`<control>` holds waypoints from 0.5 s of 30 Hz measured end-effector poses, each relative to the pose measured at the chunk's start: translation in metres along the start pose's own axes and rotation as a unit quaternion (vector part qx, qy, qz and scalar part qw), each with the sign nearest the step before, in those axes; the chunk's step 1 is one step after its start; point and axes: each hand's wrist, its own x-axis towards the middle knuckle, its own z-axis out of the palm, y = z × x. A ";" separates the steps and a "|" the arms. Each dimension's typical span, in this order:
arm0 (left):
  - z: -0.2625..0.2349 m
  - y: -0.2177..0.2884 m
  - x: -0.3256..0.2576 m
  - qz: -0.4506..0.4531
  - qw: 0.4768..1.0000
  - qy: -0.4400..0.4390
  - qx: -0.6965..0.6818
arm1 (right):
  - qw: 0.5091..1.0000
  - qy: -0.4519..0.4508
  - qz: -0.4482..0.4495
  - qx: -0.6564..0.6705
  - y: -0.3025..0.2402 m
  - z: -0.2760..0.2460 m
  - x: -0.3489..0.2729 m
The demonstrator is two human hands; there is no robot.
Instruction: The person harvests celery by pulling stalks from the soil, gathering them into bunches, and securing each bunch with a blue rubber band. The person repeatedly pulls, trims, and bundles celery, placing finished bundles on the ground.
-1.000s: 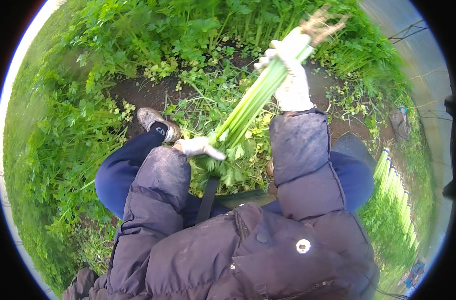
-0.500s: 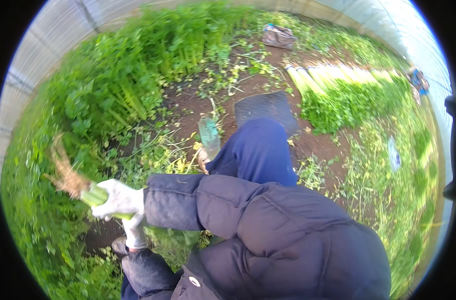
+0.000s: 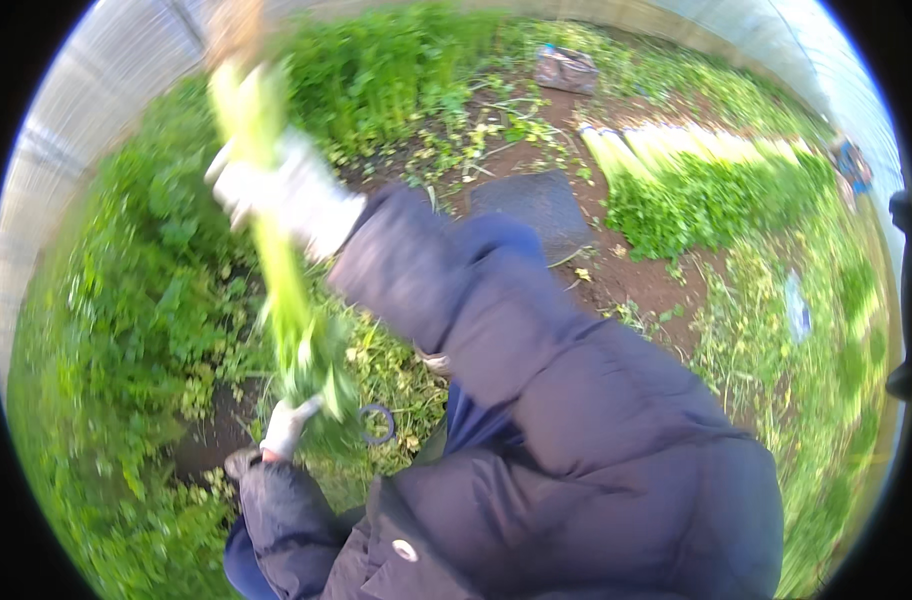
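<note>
My right hand point(image 3: 286, 195), in a white glove, is closed around the stalks of a celery bunch point(image 3: 281, 265). The bunch is held steeply, its brown roots up at the top and its leaves hanging down. Roots and upper stalks are smeared by motion. Lower down, my left hand point(image 3: 289, 428), also in a white glove, is at the leafy end with its fingers curled against the leaves. Those leaves partly hide the left fingertips. Beside them on the ground lies a purplish ring point(image 3: 379, 424), which looks like a roll of tape.
Growing celery point(image 3: 376, 85) stands along the left and far left. Harvested bunches point(image 3: 706, 190) lie in a row at the right. A dark mat point(image 3: 536, 212) and a bag point(image 3: 566, 70) lie on the soil ahead. Clear plastic point(image 3: 797, 307) lies amid trimmings on the right.
My right hand has raised the celery bunch up and away, turning its roots from the left to the top. My left hand now shows lower down at the leaves. The purplish ring has come into view.
</note>
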 end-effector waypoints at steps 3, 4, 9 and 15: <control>-0.017 -0.035 0.008 -0.014 0.959 0.159 0.233 | 0.959 -0.050 -0.148 -0.235 -0.076 -0.050 0.024; -0.023 -0.040 0.011 0.014 0.970 0.163 0.178 | 0.918 -0.074 -0.176 -0.347 -0.101 -0.064 0.025; -0.043 -0.019 0.014 0.078 0.982 0.145 0.095 | 0.498 -0.124 -0.215 -0.831 -0.144 -0.127 0.009; -0.095 0.024 -0.056 0.078 0.971 0.211 0.084 | 0.305 -0.176 -0.027 -0.935 -0.035 -0.288 -0.053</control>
